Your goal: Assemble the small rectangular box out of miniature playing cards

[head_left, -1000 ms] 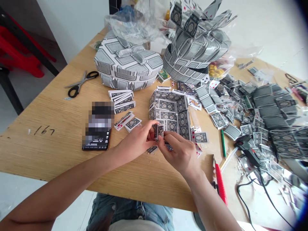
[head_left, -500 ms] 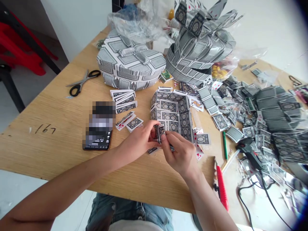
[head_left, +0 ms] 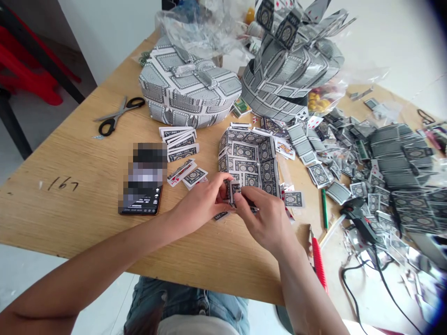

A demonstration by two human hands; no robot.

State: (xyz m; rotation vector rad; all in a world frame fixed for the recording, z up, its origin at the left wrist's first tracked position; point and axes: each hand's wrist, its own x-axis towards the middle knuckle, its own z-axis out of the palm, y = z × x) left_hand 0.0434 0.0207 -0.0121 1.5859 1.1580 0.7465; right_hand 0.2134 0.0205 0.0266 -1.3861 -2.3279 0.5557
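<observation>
At the centre of the frame, the left hand [head_left: 208, 199] pinches a small grey-and-white patterned playing-card piece [head_left: 234, 187] between thumb and fingers; the right hand [head_left: 267, 217] closes on its right side, thumb against it, the other fingers curled and partly out of sight. The piece is at the near left corner of an open-topped box of grey-and-white patterned cards [head_left: 245, 151], whose near wall the hands mostly hide; whether piece and box are joined cannot be told.

Left of the hands are loose patterned cards [head_left: 194, 176] and a black smartphone [head_left: 148, 204], its screen largely pixelated. Lower right, a red-handled cutter [head_left: 318, 264] is partly covered by the right forearm. Farther right lies a black glue gun [head_left: 361, 219], its cable leaving the bottom edge.

Black-handled scissors [head_left: 120, 115] lie open at upper left. At upper centre sits a lidded grey card box [head_left: 190, 90]; the tall grey card structure [head_left: 282, 70] beside it is cut off by the top edge.
</observation>
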